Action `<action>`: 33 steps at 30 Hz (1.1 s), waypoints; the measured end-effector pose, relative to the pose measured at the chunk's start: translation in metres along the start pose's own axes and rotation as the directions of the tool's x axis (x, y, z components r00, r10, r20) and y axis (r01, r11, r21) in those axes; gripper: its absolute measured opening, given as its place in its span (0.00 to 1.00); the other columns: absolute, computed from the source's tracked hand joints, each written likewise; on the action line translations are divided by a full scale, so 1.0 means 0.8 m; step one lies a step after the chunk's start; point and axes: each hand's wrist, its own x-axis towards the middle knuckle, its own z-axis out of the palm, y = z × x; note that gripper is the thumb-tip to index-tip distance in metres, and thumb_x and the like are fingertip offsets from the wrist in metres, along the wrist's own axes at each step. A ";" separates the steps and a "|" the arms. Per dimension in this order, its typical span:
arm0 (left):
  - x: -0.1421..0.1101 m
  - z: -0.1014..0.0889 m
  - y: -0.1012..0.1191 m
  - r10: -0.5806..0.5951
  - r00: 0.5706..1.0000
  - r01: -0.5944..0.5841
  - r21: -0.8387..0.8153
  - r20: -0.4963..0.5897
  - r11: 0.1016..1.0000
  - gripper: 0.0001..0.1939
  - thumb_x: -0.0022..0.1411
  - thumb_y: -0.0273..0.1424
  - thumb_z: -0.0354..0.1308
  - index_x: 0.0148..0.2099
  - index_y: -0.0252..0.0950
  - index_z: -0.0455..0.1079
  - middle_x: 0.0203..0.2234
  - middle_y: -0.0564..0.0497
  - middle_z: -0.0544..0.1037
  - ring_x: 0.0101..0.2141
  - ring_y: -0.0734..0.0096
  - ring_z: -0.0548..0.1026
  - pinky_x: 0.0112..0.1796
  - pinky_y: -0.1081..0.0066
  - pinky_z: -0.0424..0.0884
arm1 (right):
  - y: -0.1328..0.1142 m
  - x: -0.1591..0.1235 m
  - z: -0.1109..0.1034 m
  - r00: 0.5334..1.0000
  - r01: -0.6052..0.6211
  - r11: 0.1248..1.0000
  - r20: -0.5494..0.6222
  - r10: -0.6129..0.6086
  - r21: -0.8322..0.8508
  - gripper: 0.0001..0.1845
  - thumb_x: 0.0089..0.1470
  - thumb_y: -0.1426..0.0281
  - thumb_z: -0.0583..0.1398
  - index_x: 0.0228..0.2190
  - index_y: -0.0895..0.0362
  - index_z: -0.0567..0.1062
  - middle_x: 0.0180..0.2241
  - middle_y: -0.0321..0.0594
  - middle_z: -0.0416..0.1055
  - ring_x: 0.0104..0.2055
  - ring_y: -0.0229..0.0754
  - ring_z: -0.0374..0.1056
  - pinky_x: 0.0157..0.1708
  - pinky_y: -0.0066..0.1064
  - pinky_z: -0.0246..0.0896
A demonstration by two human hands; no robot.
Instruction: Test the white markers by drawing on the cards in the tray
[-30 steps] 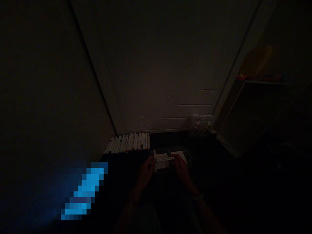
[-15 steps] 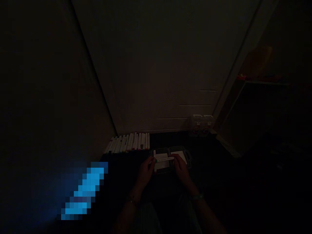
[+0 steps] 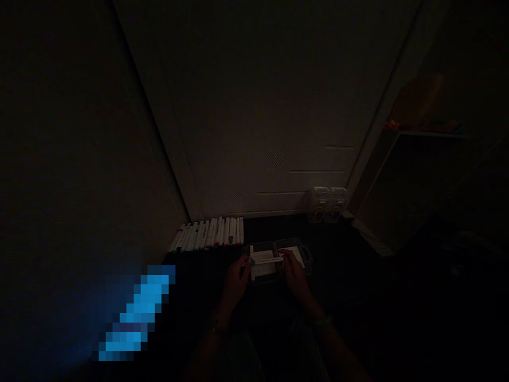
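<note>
The head view is very dark. A white marker (image 3: 267, 260) with a green tip at its left end lies level between my hands. My left hand (image 3: 237, 273) is closed on its green end, and my right hand (image 3: 293, 268) pinches the other end. Just beneath is an opened clear plastic case (image 3: 306, 253), with pale paper or card in both halves. Another white marker (image 3: 252, 250) stands lengthwise along the left side of the case, partly hidden behind my left fingers.
A row of several white markers (image 3: 209, 233) lies on the dark surface at the left, by the wall. Two clear plastic cases (image 3: 326, 204) stand upright against the back wall. At the right is a shelf (image 3: 433, 133) with an orange object. A blue pixelated patch glows at lower left.
My hands and the marker between them stay almost where they were. The marker is slightly more level, and the view has shifted a little.
</note>
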 end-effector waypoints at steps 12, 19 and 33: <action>0.000 0.000 0.011 -0.010 1.000 0.010 -0.020 0.001 1.000 0.17 0.61 0.40 0.43 0.42 0.37 0.67 0.39 0.48 0.75 0.41 0.66 0.71 0.44 0.68 0.65 | 0.003 0.000 0.001 1.000 0.017 0.999 -0.001 -0.017 -0.027 0.14 0.60 0.66 0.46 0.44 0.55 0.66 0.35 0.38 0.69 0.37 0.39 0.66 0.36 0.27 0.59; 0.000 -0.002 0.019 -0.004 1.000 0.004 -0.041 -0.001 0.999 0.17 0.61 0.41 0.42 0.40 0.37 0.67 0.37 0.49 0.75 0.39 0.68 0.71 0.42 0.70 0.65 | 0.001 0.000 0.001 0.999 0.031 0.999 0.010 -0.031 -0.025 0.14 0.60 0.67 0.46 0.45 0.54 0.65 0.37 0.39 0.69 0.38 0.38 0.66 0.37 0.27 0.59; 0.001 -0.004 0.019 0.007 0.999 -0.005 -0.057 0.045 0.998 0.16 0.62 0.40 0.41 0.40 0.37 0.66 0.36 0.48 0.74 0.39 0.67 0.70 0.42 0.69 0.65 | -0.002 0.000 0.000 0.999 0.040 0.999 -0.011 -0.040 -0.024 0.15 0.59 0.68 0.46 0.44 0.55 0.67 0.37 0.39 0.70 0.38 0.39 0.66 0.37 0.27 0.59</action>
